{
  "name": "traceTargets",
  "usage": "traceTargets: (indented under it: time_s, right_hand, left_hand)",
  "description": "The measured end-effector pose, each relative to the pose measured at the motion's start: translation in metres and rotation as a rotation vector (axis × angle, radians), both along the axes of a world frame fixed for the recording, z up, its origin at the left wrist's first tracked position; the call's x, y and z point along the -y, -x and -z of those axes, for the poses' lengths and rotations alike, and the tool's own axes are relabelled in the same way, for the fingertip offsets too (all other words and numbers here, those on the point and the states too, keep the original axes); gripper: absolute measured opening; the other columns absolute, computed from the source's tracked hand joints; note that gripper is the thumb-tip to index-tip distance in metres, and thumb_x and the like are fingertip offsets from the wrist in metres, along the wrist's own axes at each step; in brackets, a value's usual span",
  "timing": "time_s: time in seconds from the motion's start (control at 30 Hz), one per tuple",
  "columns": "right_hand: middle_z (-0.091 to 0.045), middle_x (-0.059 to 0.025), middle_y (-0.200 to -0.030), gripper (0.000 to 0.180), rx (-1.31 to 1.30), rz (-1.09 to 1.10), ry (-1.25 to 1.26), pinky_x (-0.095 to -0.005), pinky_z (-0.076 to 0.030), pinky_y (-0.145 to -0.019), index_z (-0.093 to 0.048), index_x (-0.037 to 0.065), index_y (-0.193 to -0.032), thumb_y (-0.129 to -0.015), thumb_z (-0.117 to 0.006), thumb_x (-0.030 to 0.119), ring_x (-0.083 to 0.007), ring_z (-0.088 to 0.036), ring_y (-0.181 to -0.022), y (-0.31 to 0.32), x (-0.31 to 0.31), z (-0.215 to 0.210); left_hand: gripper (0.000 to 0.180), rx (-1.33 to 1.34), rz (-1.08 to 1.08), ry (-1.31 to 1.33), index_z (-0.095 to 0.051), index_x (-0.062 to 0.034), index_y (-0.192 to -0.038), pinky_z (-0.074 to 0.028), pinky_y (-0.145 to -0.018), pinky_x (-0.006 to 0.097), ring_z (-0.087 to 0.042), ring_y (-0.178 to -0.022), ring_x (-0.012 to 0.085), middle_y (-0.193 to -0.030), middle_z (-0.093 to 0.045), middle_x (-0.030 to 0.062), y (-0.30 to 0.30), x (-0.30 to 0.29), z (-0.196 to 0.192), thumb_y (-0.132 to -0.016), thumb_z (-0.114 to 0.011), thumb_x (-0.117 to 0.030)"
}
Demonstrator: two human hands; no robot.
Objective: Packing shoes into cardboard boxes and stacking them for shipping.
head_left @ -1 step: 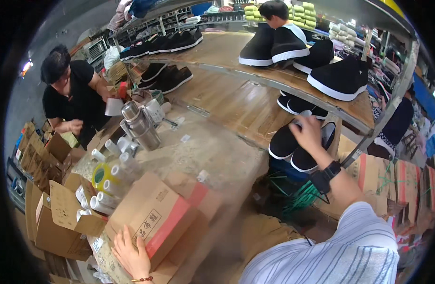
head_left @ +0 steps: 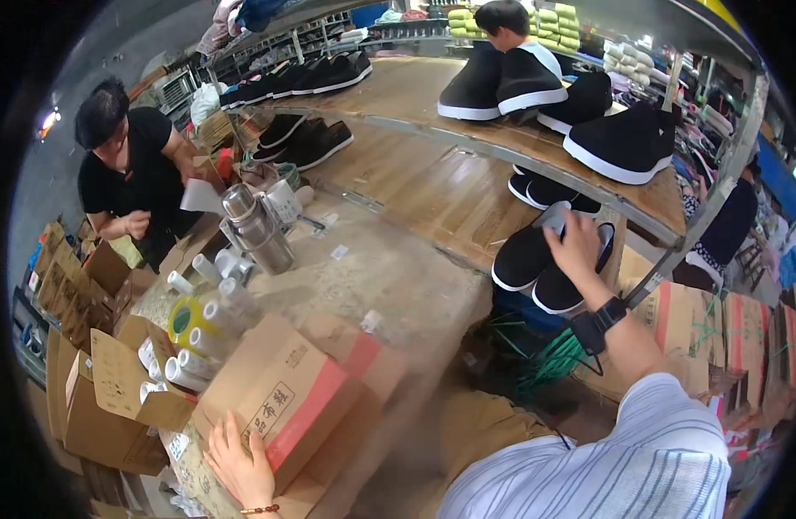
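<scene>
My left hand (head_left: 240,467) lies with fingers spread on a brown cardboard box (head_left: 285,381) with a red band, at the table's near edge. At the right end of the lower shelf, my right hand (head_left: 576,249) grips a pair of black cloth shoes with white soles at their openings. The left shoe (head_left: 517,259) shows a grey inside; the right shoe (head_left: 557,290) is partly covered by my fingers and wrist. Their toes point toward me, past the shelf's front edge. Another dark pair (head_left: 541,192) sits just behind them.
More black shoes (head_left: 619,143) stand on the upper shelf (head_left: 398,86). White rolls (head_left: 189,374), a yellow-rimmed tape roll (head_left: 183,320) and a steel flask (head_left: 258,229) crowd the table's left. A co-worker (head_left: 125,173) holds paper across the table. Flattened cartons (head_left: 675,333) stand at right.
My right hand has shifted slightly to the right and down over the pair of shoes. The co-worker's paper has moved a little left. My left hand stays on the box.
</scene>
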State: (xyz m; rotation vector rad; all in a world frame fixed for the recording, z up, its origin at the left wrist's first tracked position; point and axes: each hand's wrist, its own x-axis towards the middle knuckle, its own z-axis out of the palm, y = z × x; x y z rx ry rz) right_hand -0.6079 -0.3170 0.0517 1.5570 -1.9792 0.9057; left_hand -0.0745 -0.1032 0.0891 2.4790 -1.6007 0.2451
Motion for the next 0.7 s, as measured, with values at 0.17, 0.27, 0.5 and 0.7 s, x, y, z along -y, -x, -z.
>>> traceTargets:
  time_s: [0.17, 0.27, 0.5, 0.7]
  right_hand:
    - [-0.056, -0.017, -0.09, 0.048, 0.297, -0.015, -0.179, -0.0405, -0.045, -0.076, -0.061, 0.004, -0.092, -0.075, -0.066, 0.049, -0.0352, -0.056, -0.086, 0.035, -0.002, 0.05]
    - [-0.052, -0.0149, -0.079, 0.046, 0.487, -0.143, -0.194, -0.0386, -0.041, -0.067, -0.055, 0.0, -0.074, -0.072, -0.07, 0.044, -0.0308, -0.053, -0.075, 0.02, -0.004, 0.037]
    - [-0.056, -0.0011, -0.079, 0.005, 1.838, -0.857, -0.013, -0.027, -0.041, -0.072, -0.056, 0.007, -0.079, -0.081, -0.06, 0.008, -0.0125, -0.053, -0.077, -0.053, -0.02, 0.008]
    - [-0.056, -0.0113, -0.117, 0.039, 1.659, -1.393, -0.113, -0.0296, -0.046, -0.092, -0.05, 0.004, -0.124, -0.089, -0.055, 0.02, -0.0175, -0.054, -0.109, -0.161, -0.054, -0.014]
  left_hand:
    - [0.053, -0.006, 0.025, 0.007, -0.042, -0.0139, -0.135, -0.019, -0.107, 0.052, -0.034, -0.127, 0.0299, -0.132, -0.043, 0.0127, 0.005, 0.006, -0.001, -0.087, -0.049, -0.037]
    - [0.055, 0.004, 0.017, 0.053, -0.043, -0.0142, -0.134, -0.017, -0.108, 0.052, -0.035, -0.126, 0.0299, -0.129, -0.044, 0.0133, 0.0, -0.002, 0.004, -0.085, -0.054, -0.036]
    - [0.055, 0.001, 0.076, 0.365, -0.06, -0.0139, -0.119, -0.026, -0.094, 0.045, -0.042, -0.092, 0.0269, -0.091, -0.047, 0.0049, 0.026, -0.014, -0.006, -0.069, -0.073, -0.031]
    - [0.055, 0.035, -0.016, 0.352, -0.058, -0.014, -0.122, -0.021, -0.094, 0.047, -0.041, -0.102, 0.0274, -0.101, -0.049, 0.0078, 0.056, -0.017, 0.045, -0.07, -0.073, -0.024]
